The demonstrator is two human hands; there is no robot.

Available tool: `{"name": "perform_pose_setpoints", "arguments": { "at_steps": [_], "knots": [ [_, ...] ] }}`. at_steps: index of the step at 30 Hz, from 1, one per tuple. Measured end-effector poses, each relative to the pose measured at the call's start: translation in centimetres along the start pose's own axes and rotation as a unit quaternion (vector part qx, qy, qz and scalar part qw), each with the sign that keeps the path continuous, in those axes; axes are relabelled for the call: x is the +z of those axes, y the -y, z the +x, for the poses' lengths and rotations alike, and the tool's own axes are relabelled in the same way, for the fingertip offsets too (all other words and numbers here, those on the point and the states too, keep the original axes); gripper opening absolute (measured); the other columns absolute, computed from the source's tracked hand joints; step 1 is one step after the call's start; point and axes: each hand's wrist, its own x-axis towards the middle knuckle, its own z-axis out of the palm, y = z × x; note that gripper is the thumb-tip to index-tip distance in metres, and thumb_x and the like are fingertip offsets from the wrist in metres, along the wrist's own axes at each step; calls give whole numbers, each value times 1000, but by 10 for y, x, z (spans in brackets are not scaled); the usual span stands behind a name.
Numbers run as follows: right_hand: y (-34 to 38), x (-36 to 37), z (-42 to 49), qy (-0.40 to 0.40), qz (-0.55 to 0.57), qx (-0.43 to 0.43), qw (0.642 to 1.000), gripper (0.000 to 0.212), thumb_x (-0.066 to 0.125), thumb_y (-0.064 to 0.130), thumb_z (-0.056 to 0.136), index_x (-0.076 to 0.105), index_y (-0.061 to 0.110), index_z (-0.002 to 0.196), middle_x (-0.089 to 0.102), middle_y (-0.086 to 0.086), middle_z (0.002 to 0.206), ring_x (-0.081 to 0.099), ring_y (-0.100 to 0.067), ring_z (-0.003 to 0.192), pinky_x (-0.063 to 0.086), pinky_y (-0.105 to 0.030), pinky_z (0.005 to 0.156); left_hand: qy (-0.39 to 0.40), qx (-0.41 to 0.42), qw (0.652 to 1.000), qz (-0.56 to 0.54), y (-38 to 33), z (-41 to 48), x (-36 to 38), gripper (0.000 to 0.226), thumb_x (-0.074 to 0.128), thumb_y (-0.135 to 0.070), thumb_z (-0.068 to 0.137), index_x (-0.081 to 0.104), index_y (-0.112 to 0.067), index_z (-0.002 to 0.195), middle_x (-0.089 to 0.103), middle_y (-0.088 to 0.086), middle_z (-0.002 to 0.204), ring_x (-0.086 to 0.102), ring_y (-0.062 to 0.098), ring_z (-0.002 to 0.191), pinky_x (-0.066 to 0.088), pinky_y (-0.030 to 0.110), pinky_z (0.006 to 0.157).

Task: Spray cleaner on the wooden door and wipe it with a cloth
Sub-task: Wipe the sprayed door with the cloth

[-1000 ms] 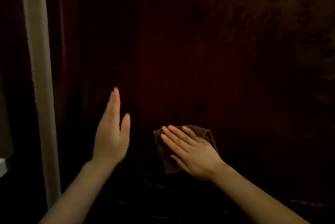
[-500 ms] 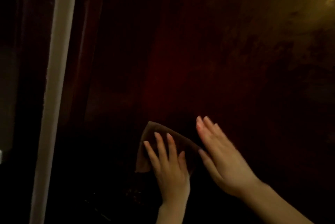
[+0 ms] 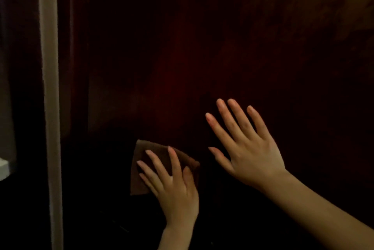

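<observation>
The dark reddish wooden door [image 3: 182,57] fills most of the view, dimly lit. A small brown cloth [image 3: 145,152] lies flat against its lower part. My left hand [image 3: 174,187] presses on the cloth with straight, spread fingers. My right hand [image 3: 247,148] is to the right of the cloth and slightly higher, fingers spread and straight, flat against or just off the bare door. No spray bottle is in view.
A pale vertical strip [image 3: 50,108], a frame or door edge, runs down the left side. Beyond it is darkness, with a small white edge [image 3: 4,168] at the far left. The door's upper right [image 3: 344,6] catches a faint yellowish light.
The cloth passed from under my right hand to under my left hand. My right hand moved off it to the right and up, fingers spreading. The view shifted slightly.
</observation>
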Motion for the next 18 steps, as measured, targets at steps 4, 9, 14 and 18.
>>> {"name": "perform_pose_setpoints", "arguments": {
  "at_steps": [4, 9, 14, 18],
  "knots": [
    [0, 0, -2, 3, -10, -5, 1000, 61, 31, 45, 95, 24, 13, 147, 16, -15, 153, 12, -28, 142, 8, -42, 115, 27, 67, 996, 44, 24, -50, 11, 58, 6, -47, 98, -4, -23, 150, -10, 18, 155, -3, 48, 139, 5, 59, 108],
    [-1, 0, -1, -2, -25, -3, 1000, 61, 33, 45, 95, 25, 13, 147, 17, -15, 153, 13, -27, 142, 8, -42, 115, -23, -19, 999, 28, 23, 13, -8, 58, 6, -43, 99, 2, -13, 148, 9, 33, 149, 6, 51, 136, 14, 64, 107],
    [2, 2, 0, -10, -31, -6, 999, 61, 32, 45, 96, 23, 13, 147, 16, -15, 153, 12, -28, 142, 10, -43, 115, 34, -19, 999, 3, 21, -30, 5, 56, 3, -43, 99, -10, -21, 148, -4, 25, 153, -6, 43, 140, 12, 65, 107],
    [2, 3, 0, -17, -35, -2, 999, 61, 31, 45, 96, 22, 13, 148, 16, -15, 154, 12, -27, 142, 9, -43, 115, 59, -85, 991, -80, 20, -16, -9, 57, -3, -64, 88, -15, -46, 140, -24, 2, 152, -29, 21, 138, -4, 58, 112]
  ]
}}
